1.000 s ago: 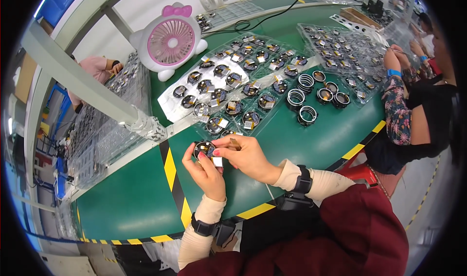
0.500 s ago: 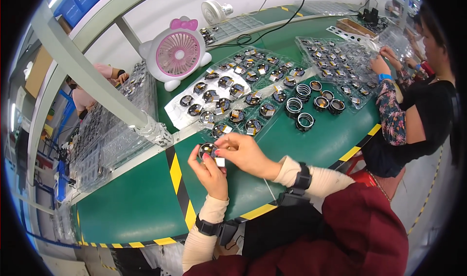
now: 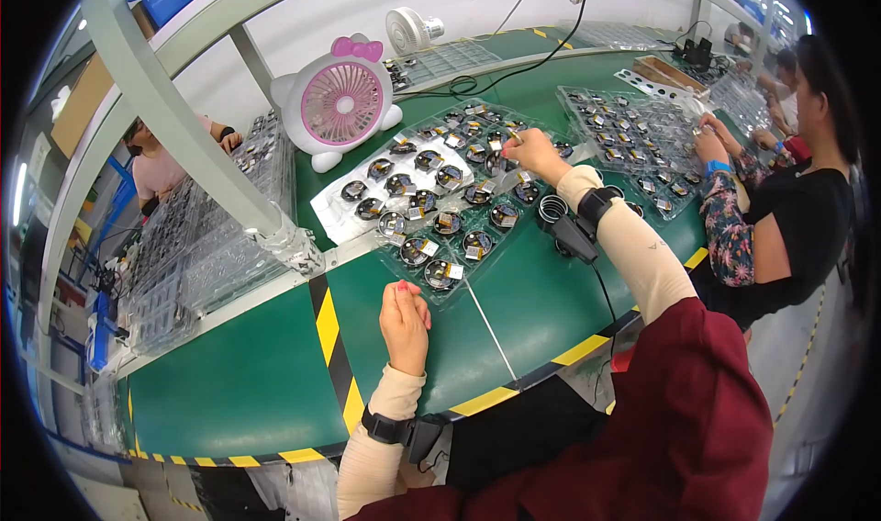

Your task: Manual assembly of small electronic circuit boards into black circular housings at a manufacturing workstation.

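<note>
My right hand (image 3: 540, 156) reaches out over the clear plastic tray (image 3: 473, 278), its fingertips pinched at the edge of a round black electronic module (image 3: 496, 163). Part of that module is hidden by the fingers. My left hand (image 3: 405, 326) hovers above the green tabletop in front of the tray, fingers curled in and nothing visible in them. Close to it, a round module (image 3: 443, 274) with a white and gold rectangular piece lies in the tray's near corner. Several similar modules fill the tray's other pockets, some on a white sheet (image 3: 344, 215).
A pink and white fan (image 3: 341, 106) stands behind the tray. Metal rings (image 3: 553, 206) sit beside my right forearm, partly covered by it. Another module tray (image 3: 633, 126) lies to the right, where a co-worker's hands (image 3: 711, 135) work. A grey frame post (image 3: 197, 126) rises at left.
The module that both hands held now lies in the tray's near corner. My right hand has moved far and right to another module; my left hand stays near its place, fingers curled.
</note>
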`<state>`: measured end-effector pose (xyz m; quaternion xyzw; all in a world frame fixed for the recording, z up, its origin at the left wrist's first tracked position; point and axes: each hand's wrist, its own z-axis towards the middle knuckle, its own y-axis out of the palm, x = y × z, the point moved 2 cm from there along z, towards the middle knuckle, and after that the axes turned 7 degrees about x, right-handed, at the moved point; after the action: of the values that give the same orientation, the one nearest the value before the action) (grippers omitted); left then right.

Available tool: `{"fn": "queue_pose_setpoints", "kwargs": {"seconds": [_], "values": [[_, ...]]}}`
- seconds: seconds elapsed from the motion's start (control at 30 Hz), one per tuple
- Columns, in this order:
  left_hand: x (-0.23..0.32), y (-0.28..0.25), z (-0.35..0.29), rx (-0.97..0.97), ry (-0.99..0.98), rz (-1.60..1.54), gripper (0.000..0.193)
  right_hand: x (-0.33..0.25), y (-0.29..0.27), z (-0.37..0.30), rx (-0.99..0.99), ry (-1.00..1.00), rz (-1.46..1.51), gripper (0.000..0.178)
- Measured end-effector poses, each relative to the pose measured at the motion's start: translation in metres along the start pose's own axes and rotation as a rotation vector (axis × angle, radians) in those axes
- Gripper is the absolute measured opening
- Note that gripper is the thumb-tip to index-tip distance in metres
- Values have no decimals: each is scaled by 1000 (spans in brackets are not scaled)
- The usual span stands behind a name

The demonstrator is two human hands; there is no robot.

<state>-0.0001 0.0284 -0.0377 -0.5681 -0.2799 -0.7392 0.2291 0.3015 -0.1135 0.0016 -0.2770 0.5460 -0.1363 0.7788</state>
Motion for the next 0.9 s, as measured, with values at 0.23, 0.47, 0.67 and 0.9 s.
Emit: {"fn": "queue_pose_setpoints", "kwargs": {"seconds": [0.23,0.47,0.67,0.9], "values": [[-2,-4,2,-54,-60,58,30,-26,-57,-42,-31,-300,-247,25],[-13,-4,2,-144,-42,5,39,-2,-90,-151,-261,-459,-490,19],[-1,4,-3,-242,-229,-31,40,13,-89,-175,-70,-575,-524,15],[6,20,-10,-507,-423,-235,48,-54,-51,-194,27,-675,-97,12]]}}
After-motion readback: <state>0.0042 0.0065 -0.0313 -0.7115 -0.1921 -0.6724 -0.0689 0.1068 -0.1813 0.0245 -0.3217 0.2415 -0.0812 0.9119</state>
